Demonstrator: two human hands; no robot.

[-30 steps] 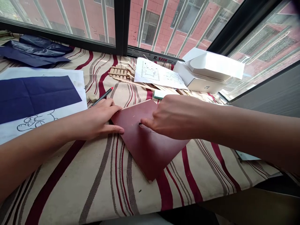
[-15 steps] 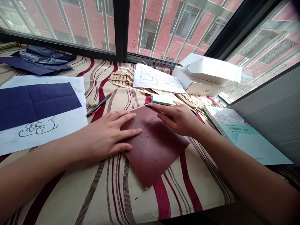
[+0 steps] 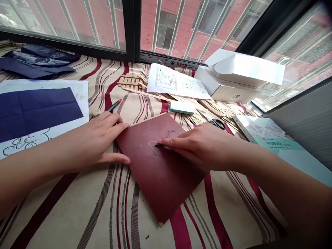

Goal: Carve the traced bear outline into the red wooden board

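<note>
A dark red square board (image 3: 163, 186) lies turned cornerwise on the striped cloth, with thin outline marks and a pale scratched ring on its face. My left hand (image 3: 100, 140) rests at the board's left edge, thumb and fingers spread apart, the fingertips by the left corner. Pinched in my right hand (image 3: 201, 145) is a slim black tool (image 3: 158, 145); its tip touches the board beside the pale ring. Most of the tool is hidden under the fingers, so its exact kind does not show. A few pale crumbs lie on the board.
A pen (image 3: 114, 105) and an eraser (image 3: 95, 112) lie beyond my left hand. White paper with a line drawing (image 3: 28, 141) sits left, under dark blue sheet (image 3: 38, 107). Wooden sticks, scissors (image 3: 218, 123), a small pale box (image 3: 182, 107), a white box (image 3: 233, 91) and book (image 3: 282, 148) stand right.
My right hand has brought the tool from the board's far corner down to the drawn lines. My left hand has slid left, off the board's middle to its edge. The view has shifted slightly.
</note>
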